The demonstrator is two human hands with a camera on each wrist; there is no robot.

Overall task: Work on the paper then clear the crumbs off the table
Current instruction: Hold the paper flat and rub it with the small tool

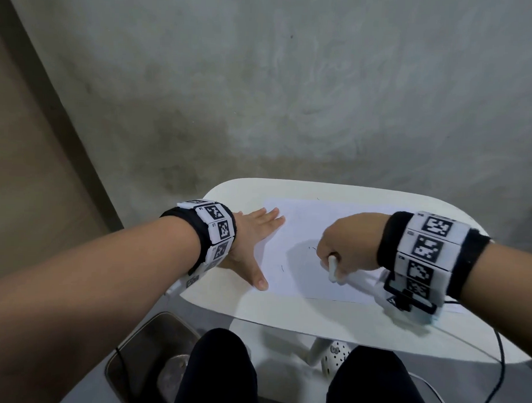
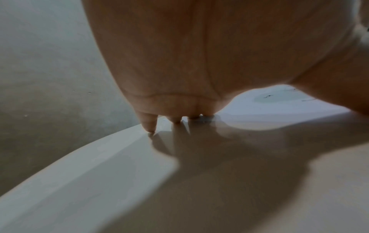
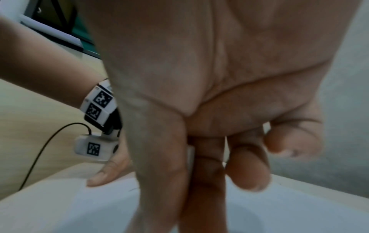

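A white sheet of paper (image 1: 303, 229) lies on the small white table (image 1: 255, 309) and carries a few short dark pen marks. My left hand (image 1: 254, 234) lies flat with straight fingers on the sheet's left edge, thumb toward me. In the left wrist view its fingertips (image 2: 148, 124) touch the table top (image 2: 99, 173) beside the paper (image 2: 269, 107). My right hand (image 1: 332, 249) grips a white pen (image 1: 332, 268) over the middle of the sheet. The pen's tip is hidden under the fist. In the right wrist view the pen (image 3: 191, 156) shows as a white sliver between curled fingers (image 3: 247, 165).
A metal bin (image 1: 151, 348) stands on the floor below the table's left front corner. A black cable (image 1: 500, 369) hangs off the right side. My knees (image 1: 222, 371) are under the front edge. A grey wall rises right behind the table.
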